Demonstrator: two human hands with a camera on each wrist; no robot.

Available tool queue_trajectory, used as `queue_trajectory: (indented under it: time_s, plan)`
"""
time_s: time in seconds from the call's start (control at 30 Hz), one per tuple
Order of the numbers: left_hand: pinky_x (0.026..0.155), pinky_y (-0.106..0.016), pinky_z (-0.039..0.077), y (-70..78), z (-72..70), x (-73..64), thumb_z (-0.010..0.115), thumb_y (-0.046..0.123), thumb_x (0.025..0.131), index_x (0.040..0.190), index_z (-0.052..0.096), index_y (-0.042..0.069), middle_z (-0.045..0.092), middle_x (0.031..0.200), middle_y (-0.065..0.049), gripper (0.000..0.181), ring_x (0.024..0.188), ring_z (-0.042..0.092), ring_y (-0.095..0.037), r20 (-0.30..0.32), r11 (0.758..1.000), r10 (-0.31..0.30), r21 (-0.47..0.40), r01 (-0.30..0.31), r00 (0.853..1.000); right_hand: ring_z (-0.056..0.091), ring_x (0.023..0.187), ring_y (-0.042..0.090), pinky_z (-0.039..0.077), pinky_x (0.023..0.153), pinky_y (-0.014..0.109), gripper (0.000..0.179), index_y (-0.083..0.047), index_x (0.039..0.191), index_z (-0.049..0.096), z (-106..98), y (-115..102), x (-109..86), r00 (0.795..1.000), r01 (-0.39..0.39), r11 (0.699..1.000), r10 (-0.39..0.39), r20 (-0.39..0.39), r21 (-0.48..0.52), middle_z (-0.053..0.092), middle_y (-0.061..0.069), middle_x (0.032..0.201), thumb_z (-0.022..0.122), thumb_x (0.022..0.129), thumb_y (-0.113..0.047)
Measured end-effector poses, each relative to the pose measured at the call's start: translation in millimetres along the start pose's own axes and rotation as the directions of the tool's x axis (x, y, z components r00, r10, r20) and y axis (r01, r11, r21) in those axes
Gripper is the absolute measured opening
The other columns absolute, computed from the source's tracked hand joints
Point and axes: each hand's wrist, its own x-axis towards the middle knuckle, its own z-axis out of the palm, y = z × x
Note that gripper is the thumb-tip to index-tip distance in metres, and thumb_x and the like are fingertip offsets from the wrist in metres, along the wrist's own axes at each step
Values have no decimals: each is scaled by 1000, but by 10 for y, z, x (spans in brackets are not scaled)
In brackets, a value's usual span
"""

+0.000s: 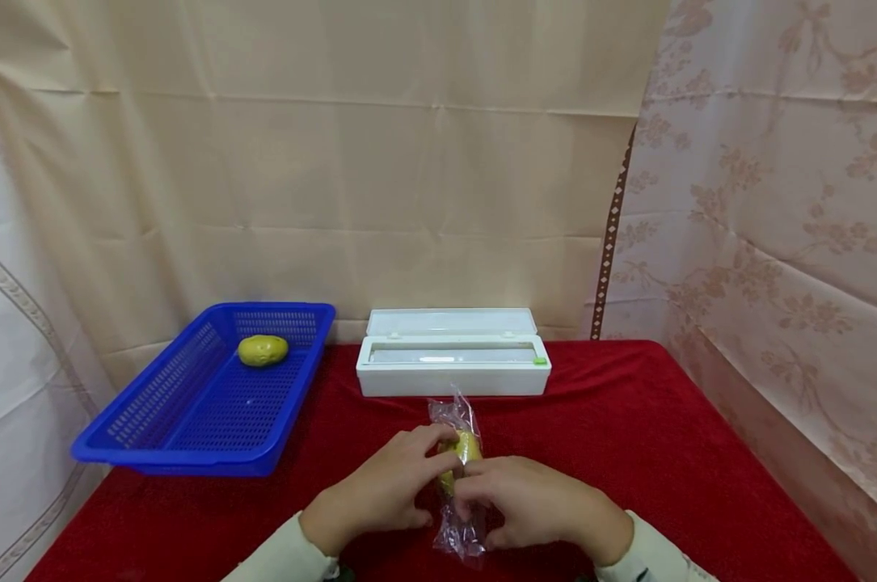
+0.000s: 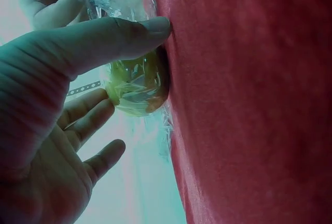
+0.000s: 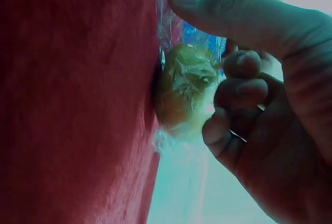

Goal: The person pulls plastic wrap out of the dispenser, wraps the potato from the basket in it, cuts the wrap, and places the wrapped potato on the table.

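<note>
On the red cloth lies a yellow, potato-shaped item (image 1: 467, 447) in clear plastic film (image 1: 454, 414), the film's loose ends sticking out at front and back. My left hand (image 1: 402, 477) is over its left side. In the left wrist view the thumb (image 2: 114, 40) reaches across the film while the other fingers are loosely bent beside the wrapped item (image 2: 137, 86). From the right comes my right hand (image 1: 529, 501). Its fingers curl loosely with tips at the item's side, and its thumb (image 3: 223, 14) extends along the film in the right wrist view.
Behind the hands stands a white film dispenser (image 1: 453, 380) with its lid raised and a green slider (image 1: 540, 361) at the right. To the left, a blue basket (image 1: 281, 453) contains another yellow potato-shaped item (image 1: 263, 350). Curtains (image 1: 409, 202) hang behind the table.
</note>
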Motion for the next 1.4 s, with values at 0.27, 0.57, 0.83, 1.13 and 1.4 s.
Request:
queue_trajectory:
  time_s: [0.27,0.57,0.83,1.13,1.4]
  plan:
    - [104,-45,49,-14,7,2,100,35,62,130,62,31,51,148,0,78,135,50,-17,-12,1000,9,5,-9,1000,54,81,-5,44,74,9,22,-35,87,68,-23,-17,-16,990,48,997,-55,-127,-54,57,-19,92,83,84,-19]
    - [107,-45,47,-28,18,0,92,63,63,123,63,31,48,153,-1,75,139,47,-17,-12,998,-1,-55,1,1000,56,103,1,52,90,25,23,-34,87,65,-48,108,-38,961,10,993,24,-277,120,55,-15,107,81,87,-17]
    - [102,-45,48,-34,37,4,77,66,82,112,67,31,54,145,2,47,132,52,-14,-100,988,-5,-153,-11,995,59,112,12,51,96,37,28,-33,87,62,-21,207,-18,935,-98,954,186,-301,284,64,-3,117,79,86,-11]
    - [105,-45,46,-70,47,37,72,50,94,104,64,29,60,137,11,24,127,56,-7,-58,937,-122,-335,96,991,67,106,20,54,94,37,23,-26,92,62,-22,215,-3,908,-152,909,283,-308,387,71,-4,109,78,90,-9]
    - [105,-40,49,-90,51,46,74,30,96,93,66,25,66,132,8,10,125,61,-10,-107,923,-129,-377,79,986,65,102,10,55,92,40,29,-17,109,65,-31,227,4,917,-175,910,290,-275,376,69,-4,106,83,86,-17]
